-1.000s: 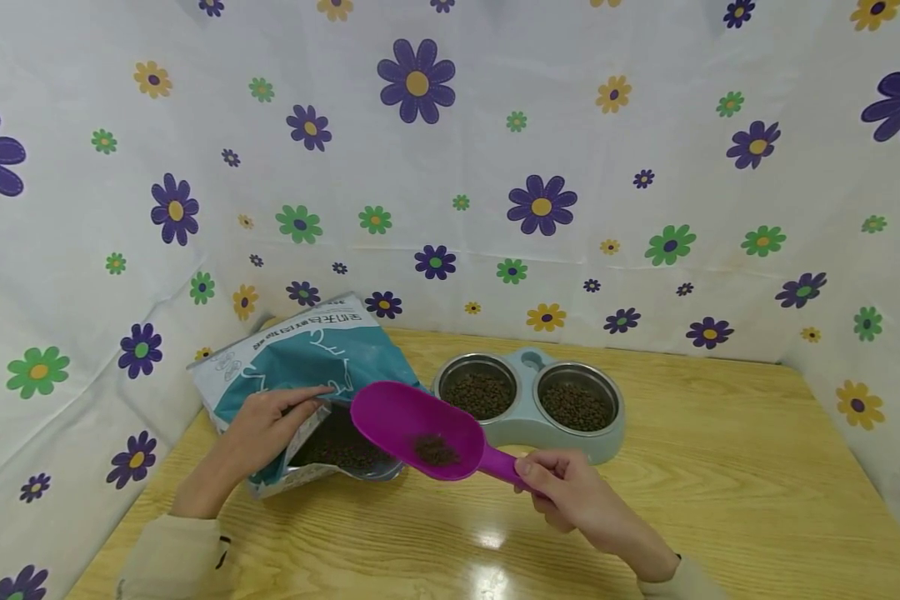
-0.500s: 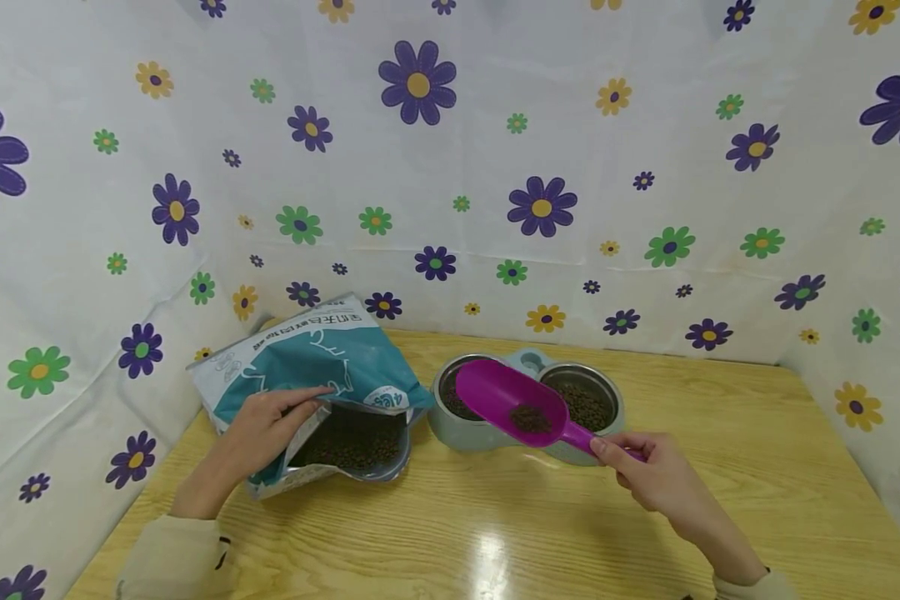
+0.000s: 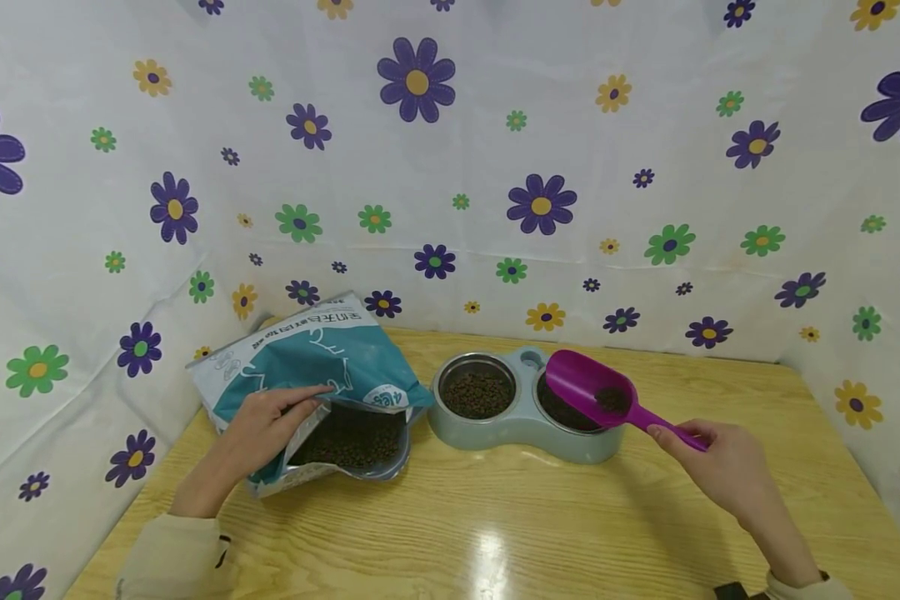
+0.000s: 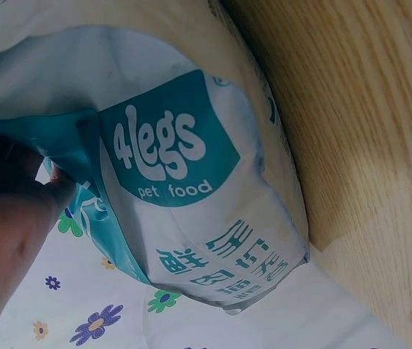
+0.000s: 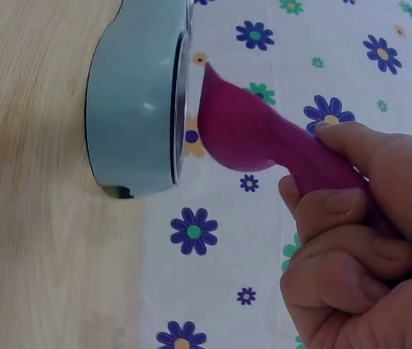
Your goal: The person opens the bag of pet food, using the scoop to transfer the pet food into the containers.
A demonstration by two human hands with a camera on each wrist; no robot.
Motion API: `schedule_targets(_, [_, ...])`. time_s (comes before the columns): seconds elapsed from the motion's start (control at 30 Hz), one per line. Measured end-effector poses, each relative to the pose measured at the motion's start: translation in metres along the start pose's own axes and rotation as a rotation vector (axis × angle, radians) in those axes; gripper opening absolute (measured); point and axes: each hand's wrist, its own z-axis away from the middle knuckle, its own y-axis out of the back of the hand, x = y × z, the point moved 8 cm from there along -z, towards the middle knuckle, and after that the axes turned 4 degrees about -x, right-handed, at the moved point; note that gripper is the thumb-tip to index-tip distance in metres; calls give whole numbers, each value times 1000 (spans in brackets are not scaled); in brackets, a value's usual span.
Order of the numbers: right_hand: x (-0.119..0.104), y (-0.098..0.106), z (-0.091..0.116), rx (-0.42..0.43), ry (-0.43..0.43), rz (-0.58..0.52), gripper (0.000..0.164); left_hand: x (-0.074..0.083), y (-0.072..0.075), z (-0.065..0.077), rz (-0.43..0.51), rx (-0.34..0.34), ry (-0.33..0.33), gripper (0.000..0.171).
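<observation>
My right hand (image 3: 723, 467) grips the handle of a magenta scoop (image 3: 581, 383), fingers curled round it in the right wrist view. A little brown kibble lies in the scoop near its handle end. The scoop hangs over the right bowl of a pale blue-green double pet feeder (image 3: 525, 433) and partly covers that bowl. Kibble is in both steel bowls. At left, my left hand (image 3: 266, 429) holds the mouth edge of a teal and white pet food bag (image 3: 367, 358). The bag lies on its side with kibble inside its opening. In the left wrist view, most fingers are hidden.
The wooden table (image 3: 435, 533) runs beneath everything. A white cloth (image 3: 465, 158) with purple, green and yellow flowers hangs behind it and at both sides. The feeder stands right of the bag, close to its mouth.
My right hand has carried the scoop with kibble rightward from the bag's mouth, past the left bowl, to above the right bowl. The left hand and bag have stayed still.
</observation>
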Motion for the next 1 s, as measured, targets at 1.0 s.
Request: schedule_targets(1.0, [-57, 7, 24, 468, 378, 425, 35, -2, -1, 0, 25, 2, -45, 31])
